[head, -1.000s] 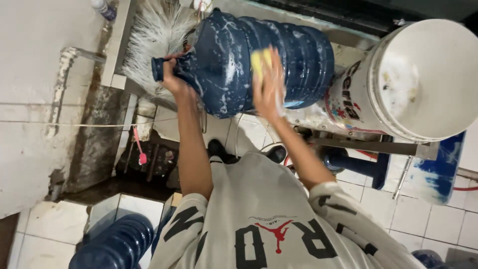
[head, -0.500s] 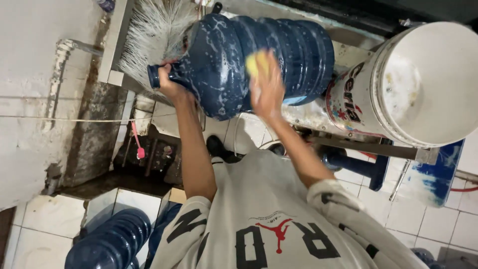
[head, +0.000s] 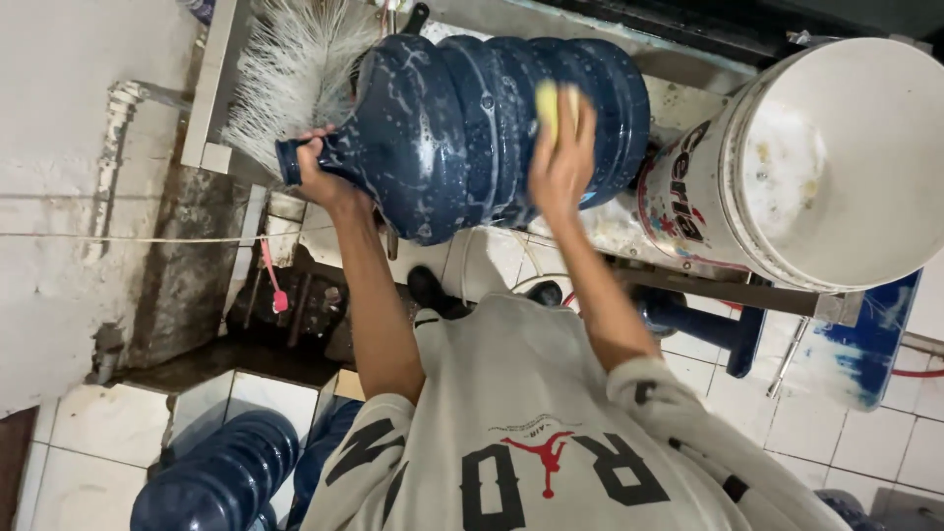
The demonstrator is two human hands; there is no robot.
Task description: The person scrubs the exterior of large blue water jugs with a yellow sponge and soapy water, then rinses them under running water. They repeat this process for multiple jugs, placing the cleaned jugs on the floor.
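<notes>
Right hand [head: 562,162] over sponge [head: 547,98] (mostly hidden)

Dark blue ribbed water jug [head: 462,128] flecked with white suds, yellow sponge [head: 547,103], white bristle brush [head: 285,69].

I stand on a floor of white tiles [head: 93,423] with dark, dirty lines between them. A rough white wall [head: 59,118] is on my left, with a white pipe [head: 113,157] running along it. Below it is a wet, dark drain pit [head: 285,315]. The light is dim.
</notes>
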